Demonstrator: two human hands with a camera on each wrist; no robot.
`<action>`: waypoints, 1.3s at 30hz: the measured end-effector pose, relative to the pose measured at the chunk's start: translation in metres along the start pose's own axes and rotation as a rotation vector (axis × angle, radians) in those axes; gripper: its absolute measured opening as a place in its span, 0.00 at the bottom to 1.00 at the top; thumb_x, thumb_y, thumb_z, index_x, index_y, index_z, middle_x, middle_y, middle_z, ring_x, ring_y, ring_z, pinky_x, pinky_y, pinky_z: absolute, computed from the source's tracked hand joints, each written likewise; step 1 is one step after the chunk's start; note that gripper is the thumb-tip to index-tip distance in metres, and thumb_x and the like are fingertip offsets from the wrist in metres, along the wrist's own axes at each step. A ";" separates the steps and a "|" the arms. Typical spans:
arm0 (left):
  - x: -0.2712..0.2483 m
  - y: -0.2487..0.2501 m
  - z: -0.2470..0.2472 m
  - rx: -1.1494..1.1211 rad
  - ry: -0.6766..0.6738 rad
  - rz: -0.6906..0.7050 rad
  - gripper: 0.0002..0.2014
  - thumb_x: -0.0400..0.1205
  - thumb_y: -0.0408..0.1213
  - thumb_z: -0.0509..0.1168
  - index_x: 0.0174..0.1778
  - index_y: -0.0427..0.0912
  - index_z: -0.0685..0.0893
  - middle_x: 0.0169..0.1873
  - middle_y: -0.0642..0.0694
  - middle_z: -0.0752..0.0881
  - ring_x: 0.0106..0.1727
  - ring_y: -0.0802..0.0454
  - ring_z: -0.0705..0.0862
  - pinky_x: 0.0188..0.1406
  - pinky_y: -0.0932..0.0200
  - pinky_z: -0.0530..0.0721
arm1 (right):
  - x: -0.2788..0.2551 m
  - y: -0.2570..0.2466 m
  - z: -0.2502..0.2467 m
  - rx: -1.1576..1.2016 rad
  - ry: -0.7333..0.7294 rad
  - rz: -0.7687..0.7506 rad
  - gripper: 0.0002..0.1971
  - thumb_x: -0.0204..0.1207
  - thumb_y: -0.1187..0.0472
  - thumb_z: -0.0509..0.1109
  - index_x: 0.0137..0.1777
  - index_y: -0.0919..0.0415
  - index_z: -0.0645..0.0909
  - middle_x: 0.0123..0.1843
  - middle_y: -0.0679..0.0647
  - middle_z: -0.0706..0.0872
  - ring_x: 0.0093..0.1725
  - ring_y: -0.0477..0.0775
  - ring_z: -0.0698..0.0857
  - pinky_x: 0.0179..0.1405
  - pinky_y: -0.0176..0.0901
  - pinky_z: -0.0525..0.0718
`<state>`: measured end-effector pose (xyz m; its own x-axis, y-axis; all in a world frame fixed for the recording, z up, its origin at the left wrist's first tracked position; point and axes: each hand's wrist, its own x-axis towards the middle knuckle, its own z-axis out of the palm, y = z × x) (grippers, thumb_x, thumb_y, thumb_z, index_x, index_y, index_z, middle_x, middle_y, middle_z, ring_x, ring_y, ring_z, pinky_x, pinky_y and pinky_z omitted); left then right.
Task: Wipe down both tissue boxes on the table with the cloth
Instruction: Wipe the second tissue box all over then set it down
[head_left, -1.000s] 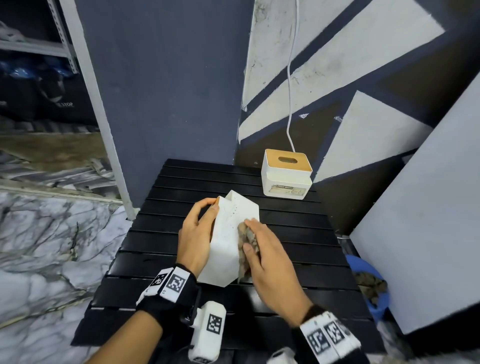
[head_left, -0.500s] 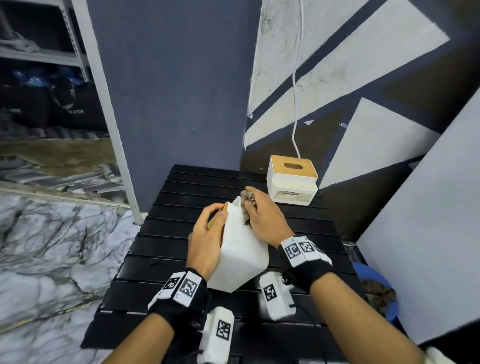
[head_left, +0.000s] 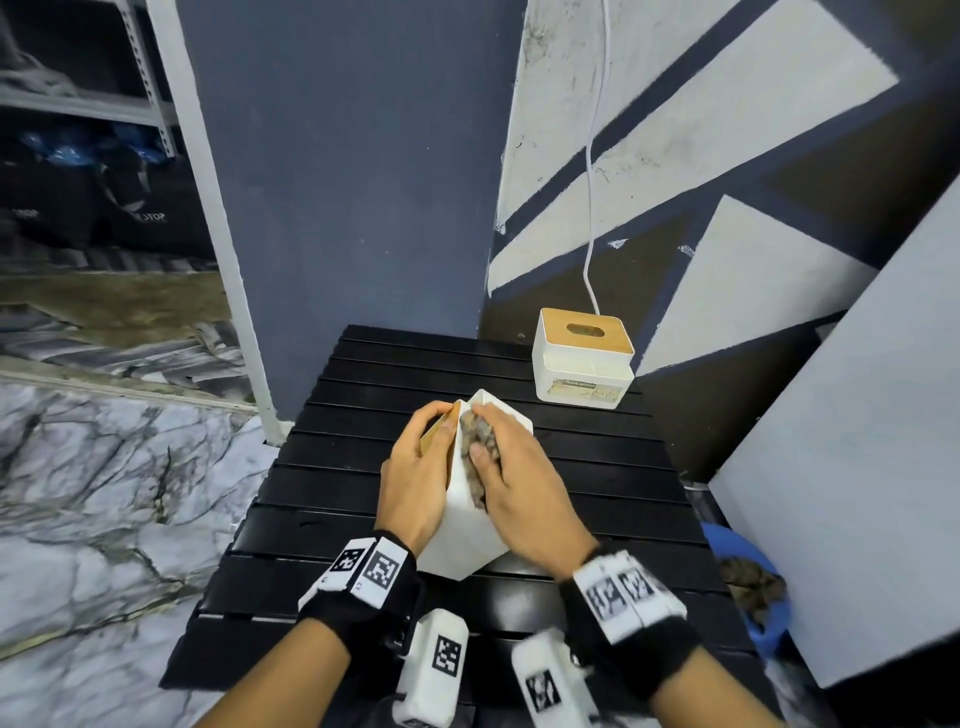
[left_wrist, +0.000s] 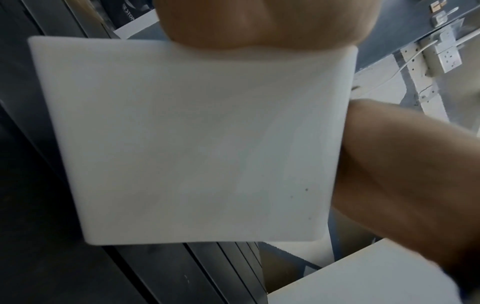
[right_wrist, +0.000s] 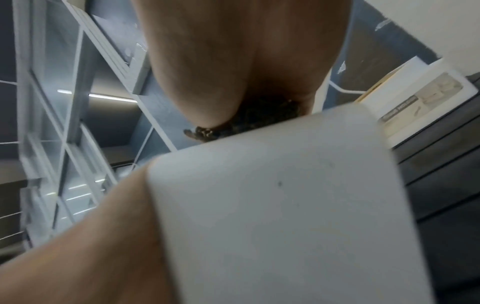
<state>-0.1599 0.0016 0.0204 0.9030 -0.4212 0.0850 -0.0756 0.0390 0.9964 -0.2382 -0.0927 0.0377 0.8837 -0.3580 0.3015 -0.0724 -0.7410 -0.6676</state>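
Left hand (head_left: 415, 478) grips tilted box (head_left: 462, 540) at its lid end, right hand (head_left: 519, 483) holds cloth (head_left: 480, 452) pressed to its side; box looks light, stiff, slick, best braced at edges.

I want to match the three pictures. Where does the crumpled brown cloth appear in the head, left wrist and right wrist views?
Head: the crumpled brown cloth is at centre, under the right hand, against the tilted white tissue box.
Left wrist: not in it; the box's flat white face fills the picture.
Right wrist: upper centre, a dark bunch between palm and box edge.
Shared landmark: the white box, seen in all three.
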 end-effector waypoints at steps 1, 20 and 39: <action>0.000 0.000 0.000 0.009 0.000 -0.005 0.07 0.86 0.50 0.61 0.51 0.63 0.85 0.41 0.62 0.90 0.42 0.67 0.86 0.41 0.71 0.80 | 0.016 0.005 0.000 -0.008 -0.002 0.022 0.20 0.85 0.56 0.55 0.76 0.52 0.65 0.74 0.48 0.72 0.74 0.45 0.69 0.76 0.40 0.66; 0.000 -0.001 0.003 0.110 -0.028 0.011 0.10 0.88 0.48 0.57 0.54 0.65 0.83 0.42 0.58 0.90 0.44 0.66 0.86 0.44 0.64 0.80 | -0.017 -0.008 -0.003 0.025 0.004 -0.009 0.21 0.85 0.53 0.55 0.78 0.47 0.63 0.76 0.42 0.69 0.75 0.38 0.66 0.76 0.34 0.63; 0.003 -0.004 0.003 0.025 -0.031 0.005 0.08 0.87 0.50 0.60 0.54 0.60 0.84 0.40 0.50 0.91 0.44 0.50 0.89 0.48 0.49 0.89 | -0.041 -0.010 -0.001 0.014 -0.021 0.018 0.23 0.85 0.51 0.54 0.80 0.46 0.60 0.80 0.39 0.61 0.79 0.37 0.57 0.80 0.37 0.57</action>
<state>-0.1582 -0.0021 0.0164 0.8890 -0.4491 0.0898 -0.0911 0.0188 0.9957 -0.2742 -0.0710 0.0331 0.8917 -0.3592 0.2753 -0.0819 -0.7264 -0.6824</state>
